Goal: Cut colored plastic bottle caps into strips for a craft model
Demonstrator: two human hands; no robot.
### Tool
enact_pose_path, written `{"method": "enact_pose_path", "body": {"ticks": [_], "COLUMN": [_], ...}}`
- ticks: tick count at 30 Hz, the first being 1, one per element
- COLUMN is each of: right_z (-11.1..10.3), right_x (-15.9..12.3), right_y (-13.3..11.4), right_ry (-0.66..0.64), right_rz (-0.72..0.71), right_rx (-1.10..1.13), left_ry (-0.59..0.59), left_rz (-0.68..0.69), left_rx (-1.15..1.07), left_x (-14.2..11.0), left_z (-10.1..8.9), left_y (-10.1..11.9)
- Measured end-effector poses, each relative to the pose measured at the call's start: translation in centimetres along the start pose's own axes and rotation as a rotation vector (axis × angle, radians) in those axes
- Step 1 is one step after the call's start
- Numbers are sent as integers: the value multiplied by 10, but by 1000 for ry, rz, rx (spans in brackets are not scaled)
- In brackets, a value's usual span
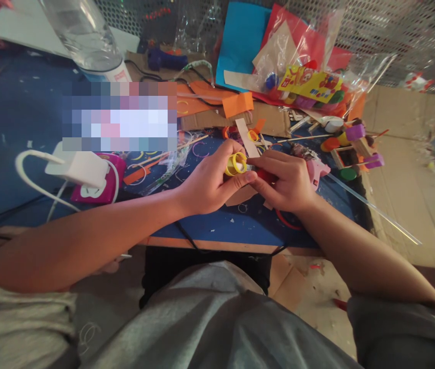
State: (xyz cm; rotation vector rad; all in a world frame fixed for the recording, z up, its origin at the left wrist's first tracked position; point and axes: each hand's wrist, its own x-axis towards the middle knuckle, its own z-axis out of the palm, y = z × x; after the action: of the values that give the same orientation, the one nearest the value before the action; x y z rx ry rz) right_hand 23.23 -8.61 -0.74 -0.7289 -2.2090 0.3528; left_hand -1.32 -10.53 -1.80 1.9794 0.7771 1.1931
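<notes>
Cylinder (pixel 234 166), short, yellow and open at one end, sits in the curl of my left hand (pixel 207 179), over the near part of the blue table (pixel 217 230). I have this grip closed around it, the thumb lying along its lower side. My right hand (pixel 288 179) is just beside it, with index finger and thumb reaching to the right of the opening, near my left thumb's tip; whether this grip pinches anything I cannot tell. A red piece (pixel 266 177) is partly hidden by its fingers. Just beyond my hands lies a pale strip (pixel 246 137), and a pink plastic piece (pixel 319 171) shows past my right hand. A clear rod (pixel 378 207) stretches over the cardboard (pixel 409 154) at my right. To my left, a white charger (pixel 86 169) sits on a magenta power socket (pixel 107 192), with a water bottle (pixel 100 46) farther back. A blue sheet (pixel 236 41) and a yellow-labelled plastic bag (pixel 311 82) lie at the back.
</notes>
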Motion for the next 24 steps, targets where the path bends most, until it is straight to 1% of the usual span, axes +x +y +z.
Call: {"method": "enact_pose_path", "body": {"ticks": [4, 7, 11, 13, 17, 24], "right_z": [1, 1, 1, 1, 1, 1], "right_x": [0, 0, 0, -1, -1, -1], "right_y": [1, 1, 0, -1, 0, 1], "right_ry": [-5, -7, -2, -2, -18, -6], "right_rz": [-8, -14, -8, -8, -9, -43], "right_rx": [-31, -37, -18, -12, -11, 21], "left_ry": [42, 59, 12, 8, 0, -73], "left_rz": [57, 72, 20, 1, 6, -27], "left_rx": [47, 76, 42, 24, 22, 22], "left_x": [-2, -2, -3, -3, -1, 1], "left_z": [2, 3, 3, 3, 2, -4], "left_y": [-4, -6, -4, -2, -1, 1]}}
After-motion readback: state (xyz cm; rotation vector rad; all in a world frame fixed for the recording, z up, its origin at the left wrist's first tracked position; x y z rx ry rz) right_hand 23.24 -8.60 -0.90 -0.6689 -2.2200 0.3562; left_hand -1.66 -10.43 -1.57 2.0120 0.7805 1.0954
